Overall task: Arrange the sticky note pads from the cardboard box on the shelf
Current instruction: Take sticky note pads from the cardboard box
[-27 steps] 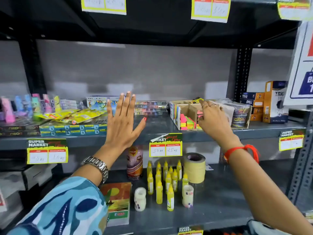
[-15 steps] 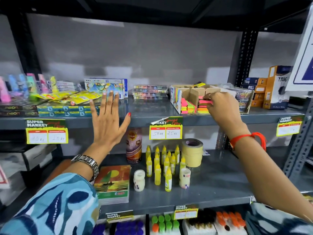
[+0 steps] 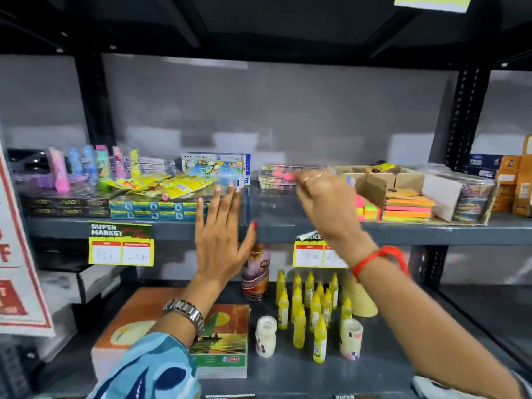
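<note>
The open cardboard box (image 3: 374, 187) sits on the right of the grey shelf (image 3: 276, 210), with stacks of orange, pink and green sticky note pads (image 3: 407, 208) inside. My right hand (image 3: 325, 205) is left of the box, over the shelf, pinching a small pink sticky note pad (image 3: 283, 175) that is blurred by motion. My left hand (image 3: 221, 240) is held flat with fingers spread in front of the shelf edge, holding nothing.
Flat plastic cases (image 3: 276, 180) are stacked at the back behind the pink pad. A blue-and-white box (image 3: 216, 168), yellow packets (image 3: 167, 185) and colourful erasers lie to the left. Glue bottles (image 3: 313, 306), a spray can (image 3: 256, 272) and a paper ream (image 3: 221, 341) fill the shelf below.
My right hand has come out of the cardboard box with a pink pad and moved left along the shelf. My left hand stays open near the shelf edge.
</note>
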`<state>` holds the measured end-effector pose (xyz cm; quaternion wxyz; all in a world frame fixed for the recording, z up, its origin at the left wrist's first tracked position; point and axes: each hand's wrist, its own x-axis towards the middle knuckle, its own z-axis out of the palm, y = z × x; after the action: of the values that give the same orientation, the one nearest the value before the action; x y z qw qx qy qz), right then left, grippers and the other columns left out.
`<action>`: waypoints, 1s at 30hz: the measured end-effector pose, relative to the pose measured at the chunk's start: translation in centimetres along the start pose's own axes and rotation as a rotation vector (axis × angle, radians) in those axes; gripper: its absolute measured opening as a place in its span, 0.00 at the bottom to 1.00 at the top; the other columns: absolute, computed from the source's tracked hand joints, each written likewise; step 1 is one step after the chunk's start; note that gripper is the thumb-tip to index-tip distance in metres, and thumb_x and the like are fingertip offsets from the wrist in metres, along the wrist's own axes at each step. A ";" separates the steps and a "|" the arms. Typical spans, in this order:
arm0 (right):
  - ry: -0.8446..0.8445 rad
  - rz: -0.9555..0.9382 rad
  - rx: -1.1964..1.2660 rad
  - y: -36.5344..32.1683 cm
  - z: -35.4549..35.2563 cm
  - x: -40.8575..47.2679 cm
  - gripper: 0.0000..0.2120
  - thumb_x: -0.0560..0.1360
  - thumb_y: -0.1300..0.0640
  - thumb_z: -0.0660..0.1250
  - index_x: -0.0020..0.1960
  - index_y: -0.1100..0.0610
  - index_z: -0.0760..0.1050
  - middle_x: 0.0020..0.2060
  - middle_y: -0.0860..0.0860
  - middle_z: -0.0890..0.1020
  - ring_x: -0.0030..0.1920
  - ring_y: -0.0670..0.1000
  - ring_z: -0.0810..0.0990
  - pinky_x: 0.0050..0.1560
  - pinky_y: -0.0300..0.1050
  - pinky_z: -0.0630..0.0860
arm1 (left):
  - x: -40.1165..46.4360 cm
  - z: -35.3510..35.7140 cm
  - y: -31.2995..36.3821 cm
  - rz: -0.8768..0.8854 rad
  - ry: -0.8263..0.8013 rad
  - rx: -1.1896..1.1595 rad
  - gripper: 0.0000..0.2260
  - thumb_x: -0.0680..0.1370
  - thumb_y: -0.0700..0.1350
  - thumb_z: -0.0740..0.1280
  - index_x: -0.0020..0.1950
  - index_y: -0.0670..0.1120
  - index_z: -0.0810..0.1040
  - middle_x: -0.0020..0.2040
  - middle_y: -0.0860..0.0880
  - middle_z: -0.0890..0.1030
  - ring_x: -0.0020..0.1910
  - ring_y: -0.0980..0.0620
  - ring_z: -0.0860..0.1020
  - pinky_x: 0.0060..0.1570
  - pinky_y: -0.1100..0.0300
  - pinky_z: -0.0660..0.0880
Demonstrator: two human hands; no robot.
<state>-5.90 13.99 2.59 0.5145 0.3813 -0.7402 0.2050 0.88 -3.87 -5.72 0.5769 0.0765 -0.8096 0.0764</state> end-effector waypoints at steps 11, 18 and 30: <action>-0.606 0.134 0.098 -2.2 5.1 1.8 0.15 0.73 0.67 0.60 0.58 0.60 0.77 0.52 0.64 0.80 0.54 0.66 0.77 0.51 0.54 0.76 | -0.2 0.7 -0.1 0.000 0.045 0.057 0.27 0.79 0.55 0.54 0.73 0.40 0.66 0.73 0.43 0.67 0.73 0.45 0.62 0.74 0.47 0.51; -0.368 0.109 0.089 -0.6 1.1 -0.3 0.15 0.75 0.63 0.61 0.60 0.59 0.76 0.48 0.59 0.84 0.51 0.61 0.80 0.50 0.51 0.79 | -0.2 0.7 -0.1 0.010 0.081 0.051 0.27 0.81 0.56 0.50 0.72 0.41 0.67 0.72 0.44 0.68 0.73 0.46 0.63 0.73 0.47 0.52; -0.106 0.429 -0.175 8.9 -5.7 -2.3 0.17 0.69 0.68 0.64 0.57 0.62 0.79 0.51 0.64 0.83 0.51 0.64 0.79 0.50 0.52 0.75 | -0.9 1.3 -0.9 -0.085 0.127 0.109 0.31 0.79 0.61 0.52 0.72 0.40 0.66 0.71 0.42 0.70 0.73 0.42 0.62 0.72 0.42 0.50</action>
<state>-8.88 24.35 3.46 0.4506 0.1794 -0.8452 0.2246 0.16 -4.98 -6.98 0.6246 0.1372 -0.7622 0.1004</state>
